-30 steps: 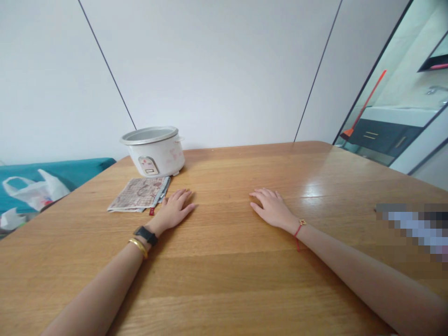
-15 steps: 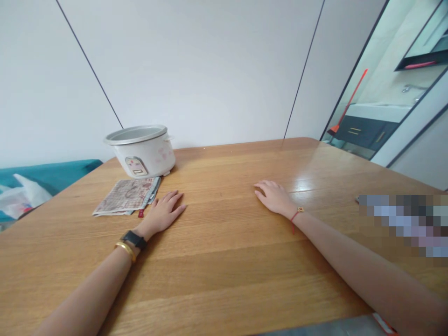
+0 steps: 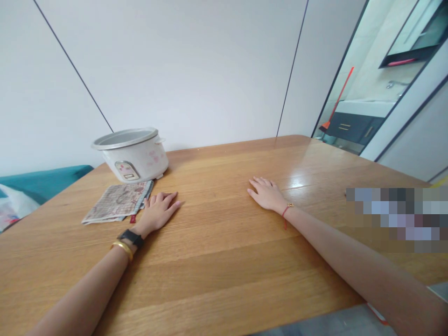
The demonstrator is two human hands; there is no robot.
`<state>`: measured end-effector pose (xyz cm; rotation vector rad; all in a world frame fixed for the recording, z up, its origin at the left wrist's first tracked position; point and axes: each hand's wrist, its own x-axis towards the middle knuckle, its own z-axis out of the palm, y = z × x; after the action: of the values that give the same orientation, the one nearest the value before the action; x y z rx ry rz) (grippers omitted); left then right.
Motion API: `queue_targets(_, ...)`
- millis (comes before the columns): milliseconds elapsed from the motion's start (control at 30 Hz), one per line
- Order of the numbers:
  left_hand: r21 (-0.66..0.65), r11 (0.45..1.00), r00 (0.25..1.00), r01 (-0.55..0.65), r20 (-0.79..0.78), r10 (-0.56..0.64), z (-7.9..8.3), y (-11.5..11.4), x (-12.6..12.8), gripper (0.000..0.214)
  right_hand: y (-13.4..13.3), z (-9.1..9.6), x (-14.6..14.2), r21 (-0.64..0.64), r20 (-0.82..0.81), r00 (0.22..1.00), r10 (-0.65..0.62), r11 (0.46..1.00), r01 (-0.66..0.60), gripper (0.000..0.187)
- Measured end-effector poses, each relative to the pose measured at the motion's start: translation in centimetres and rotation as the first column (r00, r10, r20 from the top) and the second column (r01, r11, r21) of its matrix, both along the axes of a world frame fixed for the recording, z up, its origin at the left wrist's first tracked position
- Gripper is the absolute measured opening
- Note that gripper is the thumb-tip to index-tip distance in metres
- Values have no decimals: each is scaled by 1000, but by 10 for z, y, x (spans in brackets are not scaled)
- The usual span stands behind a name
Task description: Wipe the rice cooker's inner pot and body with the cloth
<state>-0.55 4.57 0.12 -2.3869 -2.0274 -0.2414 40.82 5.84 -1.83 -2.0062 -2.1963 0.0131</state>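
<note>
My left hand lies palm down on the wooden table, fingers spread and holding nothing. It rests just right of a folded checked cloth with a small red tag. Behind the cloth stands a white rice cooker with pink flowers and a front panel; its lid is off and its inside cannot be seen. Flat on the table to the right is my right hand, its fingers stretched apart and nothing in them.
A pixelated patch covers something at the table's right side. A teal seat with a white plastic bag is at the left. The wall stands behind the table. An orange broom leans in the doorway beyond.
The whole view has shifted slightly, so most things sit a little further left. Both hands stay on the table, and the right fingers look somewhat more spread.
</note>
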Motion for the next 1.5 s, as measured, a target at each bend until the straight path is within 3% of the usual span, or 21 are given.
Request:
queue_targets(333,29,994,994,102,44,-103,-15,7,-16,76,0,-5,7,-14,9,999,43,999,-42,61)
queue_targets(900,28,992,990,120,68,-121,-13,6,-17,75,3,-11,12,11,-5,998,63,998,-63,61)
queue_targets(1167,65,995,973,72,217,-85,-14,4,-16,105,1,-9,12,8,-23,997,69,998,-69,60)
queue_targets(1367,42,992,989,118,87,-121,-13,6,-18,78,0,-13,11,85,-92,994,55,995,-47,71)
queue_targets(1500,34,996,988,87,126,-90,-12,4,-16,85,-3,-15,10,234,-126,992,24,972,6,65)
